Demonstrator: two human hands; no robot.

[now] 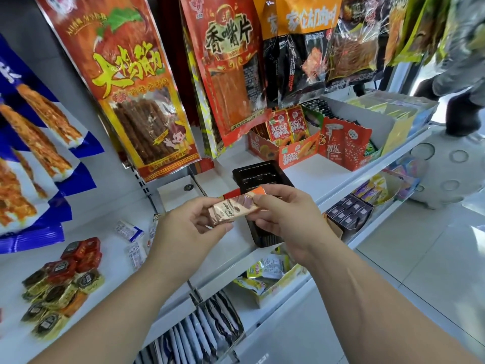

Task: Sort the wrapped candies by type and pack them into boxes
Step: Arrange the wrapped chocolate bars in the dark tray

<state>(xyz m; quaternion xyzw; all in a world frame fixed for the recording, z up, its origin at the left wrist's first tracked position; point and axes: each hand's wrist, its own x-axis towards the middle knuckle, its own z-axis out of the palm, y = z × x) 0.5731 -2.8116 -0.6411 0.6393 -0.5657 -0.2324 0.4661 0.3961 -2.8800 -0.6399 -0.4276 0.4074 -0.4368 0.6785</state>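
Note:
A rose-gold wrapped candy bar [231, 208] is held level between my two hands above the white shelf [325, 177]. My left hand [189, 229] pinches its left end and my right hand [286, 219] holds its right end, where an orange wrapper edge [258, 191] also shows. Right behind and under my hands lies a black plastic tray [258, 174] with ribbed slots. Red and gold wrapped candies [63, 279] lie in a heap at the shelf's left. White-and-blue wrapped candies [128, 231] are scattered near my left wrist.
Large snack bags [126, 82] hang above the shelf. An orange display box [291, 151] of red packets and other snack boxes stand at the back right. The lower shelf holds a yellow box [267, 279] and dark packets [202, 334]. A person's legs [462, 101] stand at the far right.

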